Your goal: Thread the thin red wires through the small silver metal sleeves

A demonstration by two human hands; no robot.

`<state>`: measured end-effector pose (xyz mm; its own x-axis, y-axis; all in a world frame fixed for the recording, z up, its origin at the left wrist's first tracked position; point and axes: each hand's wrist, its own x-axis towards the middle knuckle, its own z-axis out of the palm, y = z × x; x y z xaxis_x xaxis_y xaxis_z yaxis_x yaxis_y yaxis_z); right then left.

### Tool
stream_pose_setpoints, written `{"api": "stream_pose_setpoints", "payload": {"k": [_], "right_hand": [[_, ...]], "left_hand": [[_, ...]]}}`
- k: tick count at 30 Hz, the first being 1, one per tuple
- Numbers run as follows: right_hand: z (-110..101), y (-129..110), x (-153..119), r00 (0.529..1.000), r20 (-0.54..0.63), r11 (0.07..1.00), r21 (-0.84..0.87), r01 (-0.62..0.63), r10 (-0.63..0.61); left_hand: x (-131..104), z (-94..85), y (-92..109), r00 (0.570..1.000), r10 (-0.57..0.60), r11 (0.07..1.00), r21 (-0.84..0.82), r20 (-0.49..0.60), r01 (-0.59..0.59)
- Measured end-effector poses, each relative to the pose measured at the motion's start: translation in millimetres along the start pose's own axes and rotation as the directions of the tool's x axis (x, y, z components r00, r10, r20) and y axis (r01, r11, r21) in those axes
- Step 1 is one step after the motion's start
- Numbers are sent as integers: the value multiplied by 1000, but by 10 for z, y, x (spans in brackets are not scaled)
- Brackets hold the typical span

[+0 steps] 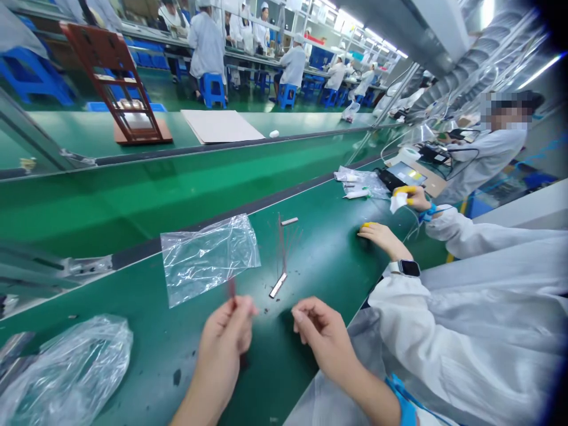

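Note:
My left hand (224, 346) is closed in a pinch around a thin reddish-brown strip (231, 288), blurred, whose tip sticks up past the fingers. To its right, my right hand (326, 340) hovers above the green bench with fingers curled together; whatever they may hold is hidden. Beyond both hands lie a small bar with a white face (278, 285), several thin reddish strips (282, 245) and a shorter pale bar (290, 221). Dark crumbs are scattered around them. A flat clear plastic bag (208, 260) lies just past my left hand.
A crumpled clear bag (84, 367) is at lower left. On the right, a co-worker's hand (381, 238) rests on the bench; the other hand (415, 198), in yellow finger covers, holds a white cloth (398, 203). Across the green channel stands a brown frame (128, 109) beside pale sheets (222, 126).

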<state>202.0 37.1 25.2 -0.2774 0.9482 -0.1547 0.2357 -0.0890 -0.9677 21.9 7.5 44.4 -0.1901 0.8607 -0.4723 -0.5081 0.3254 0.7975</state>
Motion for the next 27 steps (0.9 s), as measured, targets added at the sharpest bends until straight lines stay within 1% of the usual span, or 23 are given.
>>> {"api": "stream_pose_setpoints", "payload": {"k": [1,3,6,10,17,22,27], "right_hand": [[5,13,63,999,-15,996,-71,48,-49],[19,42,187,990,-3,971,-198,135,-138],[47,78,312,978,29,929,-306,208,-209],[71,99,348,966,41,900,-356,252,-254],[89,106,325,967,2,907,-346,240,-256],[96,112,326,967,4,905,-353,238,-253],[97,119,333,961,9,891,-373,259,-276]], "left_hand": [[21,-23,33,996,14,992,-126,-83,-25],[62,-70,95,984,-2,950,-307,-178,-54],[111,-131,149,976,-52,903,-428,-213,-45],[141,-157,150,976,-77,889,-457,-205,-25],[152,-148,137,975,-94,884,-468,-199,-10],[157,-151,136,975,-103,884,-468,-196,-1],[151,-146,138,973,-108,885,-465,-202,2]]}}
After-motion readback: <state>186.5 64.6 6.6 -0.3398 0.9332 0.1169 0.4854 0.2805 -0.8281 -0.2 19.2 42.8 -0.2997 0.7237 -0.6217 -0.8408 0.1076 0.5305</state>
